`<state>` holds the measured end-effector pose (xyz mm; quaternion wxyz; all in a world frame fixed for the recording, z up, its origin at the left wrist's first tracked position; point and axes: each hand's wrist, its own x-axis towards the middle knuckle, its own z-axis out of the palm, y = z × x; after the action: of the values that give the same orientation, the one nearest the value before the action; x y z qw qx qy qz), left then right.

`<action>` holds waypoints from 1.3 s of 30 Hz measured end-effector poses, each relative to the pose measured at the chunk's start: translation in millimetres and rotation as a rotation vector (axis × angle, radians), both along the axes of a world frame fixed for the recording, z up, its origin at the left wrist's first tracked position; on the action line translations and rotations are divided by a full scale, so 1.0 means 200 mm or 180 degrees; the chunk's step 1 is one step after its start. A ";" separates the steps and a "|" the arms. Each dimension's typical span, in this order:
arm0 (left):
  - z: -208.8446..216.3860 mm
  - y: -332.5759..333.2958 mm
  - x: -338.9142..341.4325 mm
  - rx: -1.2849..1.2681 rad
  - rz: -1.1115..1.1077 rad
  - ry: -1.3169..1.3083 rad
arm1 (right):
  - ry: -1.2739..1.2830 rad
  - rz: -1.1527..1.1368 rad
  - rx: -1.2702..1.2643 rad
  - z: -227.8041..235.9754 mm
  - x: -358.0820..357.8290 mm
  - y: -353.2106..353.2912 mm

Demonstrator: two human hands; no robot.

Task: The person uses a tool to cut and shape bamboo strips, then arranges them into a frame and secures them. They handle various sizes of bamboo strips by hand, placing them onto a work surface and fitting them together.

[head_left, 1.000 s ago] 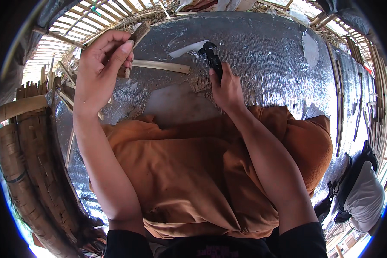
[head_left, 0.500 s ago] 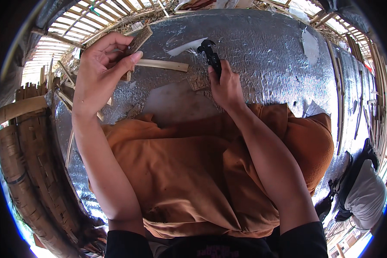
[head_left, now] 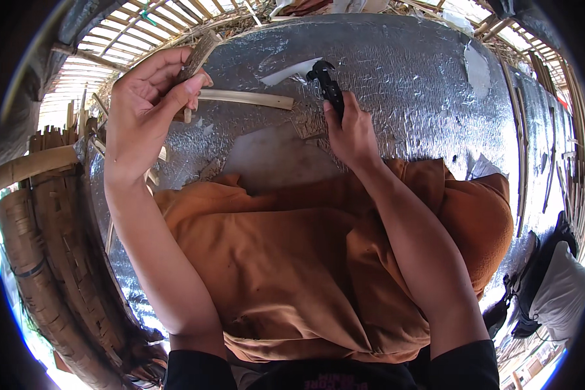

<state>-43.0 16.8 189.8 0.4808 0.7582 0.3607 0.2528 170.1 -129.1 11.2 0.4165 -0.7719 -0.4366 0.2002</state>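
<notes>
My left hand [head_left: 143, 107] is closed around a short, rough piece of wood [head_left: 203, 53], pinched between thumb and fingers, with its upper end tilted to the right. Just beside that thumb, a long pale wooden strip [head_left: 253, 99] points rightward over the silvery sheet; its left end is hidden by the hand. My right hand [head_left: 354, 133] grips the handle of a small black claw hammer [head_left: 328, 88], whose head points up and away from me. The fingers on the handle are partly hidden.
Brown cloth [head_left: 286, 260] covers my lap. Crinkled silver foil sheeting [head_left: 409, 84] spreads out ahead, with a torn pale patch [head_left: 273, 153] near the cloth. Split bamboo [head_left: 58, 260] stands at left, a slatted bamboo wall [head_left: 104, 49] behind. A white-and-black bundle [head_left: 559, 292] lies at right.
The view has shifted a little, moving the scene rightward. My left hand has drawn slightly left, and the wood piece stands steeper. The hammer stays in my right hand.
</notes>
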 end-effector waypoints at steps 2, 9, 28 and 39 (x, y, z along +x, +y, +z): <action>0.01 0.01 -0.02 -0.0011 -0.0034 -0.0006 | 0.0023 -0.0009 -0.0034 0.01 0.00 0.00; 0.02 0.03 -0.04 -0.0219 -0.0179 -0.0168 | 0.0066 -0.0005 -0.0169 0.03 0.00 0.00; 0.22 -0.02 -0.17 0.1146 0.0494 -0.1191 | 0.0009 0.0014 0.0008 -0.01 0.00 0.00; 0.28 0.01 -0.38 0.1035 -0.0084 -0.1394 | 0.0058 0.0010 -0.0091 0.00 0.00 0.00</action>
<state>-118.0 18.1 245.5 0.4226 0.7572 0.1930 0.4591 169.9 -129.5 11.2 0.4091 -0.7752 -0.4311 0.2142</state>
